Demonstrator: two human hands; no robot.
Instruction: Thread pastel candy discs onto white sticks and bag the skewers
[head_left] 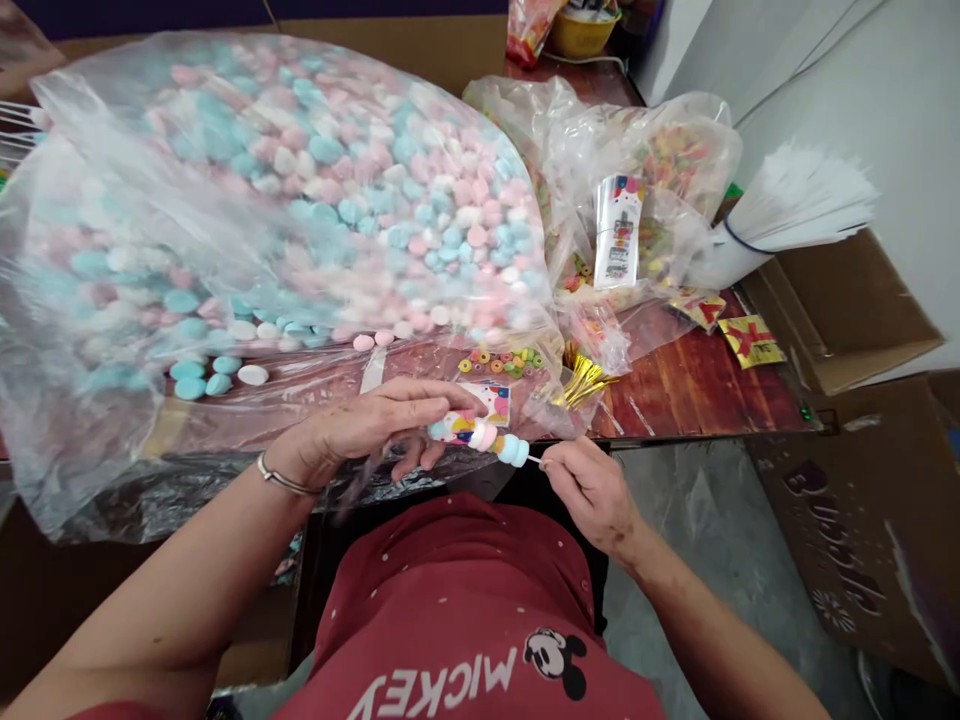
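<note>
A skewer of soft candies (512, 450), blue, pink and white, lies at a slant over the table's front edge. Its bare stick end is pinched in my right hand (592, 495). At the other end, my left hand (382, 425) is beside a printed label and the far candies, its fingers apart; some clear film hangs below them. Just behind the skewer sits a printed card (496, 402). A huge clear bag of pink, blue and white candies (337, 200) covers the table's left and middle. Small ring candies (501, 361) lie in plastic behind the card.
Gold twist ties (585, 378) lie right of the rings. A stack of printed cards (619, 232) rests on bagged ring candies (667, 160). White sticks (806, 195) stand in a container at the right, by an open cardboard box (855, 300). Loose blue candies (189, 386) sit front left.
</note>
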